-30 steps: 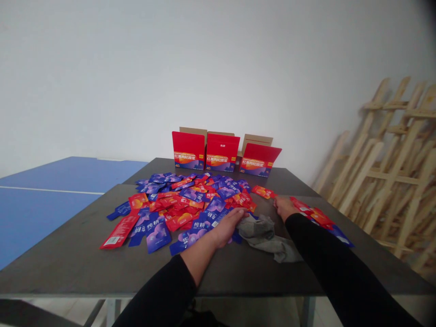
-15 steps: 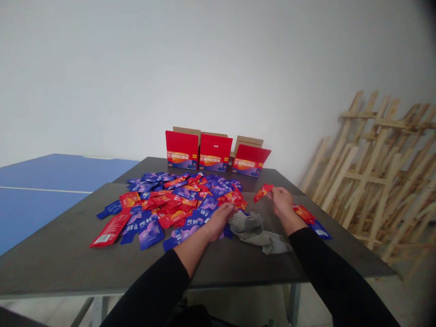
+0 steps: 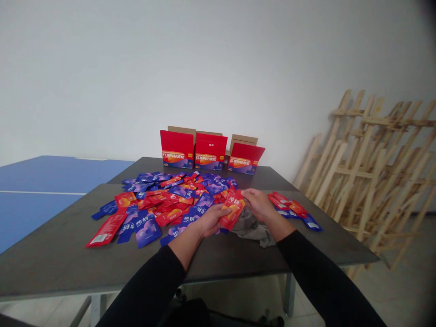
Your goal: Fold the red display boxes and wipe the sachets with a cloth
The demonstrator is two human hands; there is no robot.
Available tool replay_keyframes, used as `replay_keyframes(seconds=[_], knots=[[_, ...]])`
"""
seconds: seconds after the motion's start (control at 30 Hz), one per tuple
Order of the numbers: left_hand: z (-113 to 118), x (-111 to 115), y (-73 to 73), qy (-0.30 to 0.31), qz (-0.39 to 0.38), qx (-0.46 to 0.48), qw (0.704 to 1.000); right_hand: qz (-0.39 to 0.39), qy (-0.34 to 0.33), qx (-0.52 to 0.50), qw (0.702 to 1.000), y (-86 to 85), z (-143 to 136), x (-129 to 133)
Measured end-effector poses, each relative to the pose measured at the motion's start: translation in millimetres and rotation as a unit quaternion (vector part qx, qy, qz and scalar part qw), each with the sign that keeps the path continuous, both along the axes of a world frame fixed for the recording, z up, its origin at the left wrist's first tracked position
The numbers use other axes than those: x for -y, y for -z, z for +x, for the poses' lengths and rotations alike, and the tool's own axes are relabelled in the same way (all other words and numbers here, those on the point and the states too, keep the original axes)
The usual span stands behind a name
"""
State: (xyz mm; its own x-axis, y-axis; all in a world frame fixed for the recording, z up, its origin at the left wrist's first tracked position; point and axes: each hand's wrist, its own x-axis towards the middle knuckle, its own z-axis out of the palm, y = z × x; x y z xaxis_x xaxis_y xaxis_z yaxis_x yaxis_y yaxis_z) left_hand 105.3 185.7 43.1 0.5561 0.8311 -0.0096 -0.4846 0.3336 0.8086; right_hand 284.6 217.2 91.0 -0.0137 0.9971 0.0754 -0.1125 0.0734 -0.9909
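Between my two hands is a red pouch [image 3: 233,210] with an orange print, its front facing me. My left hand [image 3: 211,220] grips its lower left edge, and my right hand [image 3: 259,203] pinches its upper right corner. Under and behind it lies a crumpled grey cloth [image 3: 254,230]. To the left spreads a loose heap of red and blue pouches [image 3: 149,228], close to my left hand. Right of my right hand sits a smaller group of red and blue pouches [image 3: 297,208].
Three open red cartons [image 3: 177,152] stand in a row along the back of the dark table [image 3: 68,263]. A blue table [image 3: 44,177] adjoins at the left. Wooden frames [image 3: 364,168] lean on the wall at the right.
My right hand has moved left with a red pouch, and my left hand now holds its other edge. The view has turned slightly right, uncovering more of the right-hand group.
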Motion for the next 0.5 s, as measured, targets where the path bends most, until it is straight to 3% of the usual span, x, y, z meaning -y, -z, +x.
replay_keyframes(seconds=[0.1,0.17,0.27,0.37,0.43,0.5], knots=[[0.2,-2.1,0.8,-0.024,0.011,-0.009,1.0,0.035,0.029,0.04,0.998,13.2,1.4,2.3],[1.3,-4.4,-0.4,-0.072,0.017,0.006,0.997,0.094,0.037,0.145,0.984,26.8,4.9,8.0],[2.1,-6.9,-4.2,-0.162,0.012,0.036,0.986,0.207,-0.014,0.349,0.914,53.1,8.8,18.0],[1.2,-7.7,-7.2,-0.197,-0.002,0.055,0.979,0.269,-0.06,0.473,0.837,74.8,8.3,20.3],[0.0,-8.1,-7.6,-0.199,-0.01,0.063,0.978,0.269,-0.052,0.489,0.828,80.1,7.2,15.6],[-1.1,-8.8,-6.9,-0.208,-0.016,0.067,0.976,0.263,0.001,0.461,0.847,78.2,7.0,8.6]])
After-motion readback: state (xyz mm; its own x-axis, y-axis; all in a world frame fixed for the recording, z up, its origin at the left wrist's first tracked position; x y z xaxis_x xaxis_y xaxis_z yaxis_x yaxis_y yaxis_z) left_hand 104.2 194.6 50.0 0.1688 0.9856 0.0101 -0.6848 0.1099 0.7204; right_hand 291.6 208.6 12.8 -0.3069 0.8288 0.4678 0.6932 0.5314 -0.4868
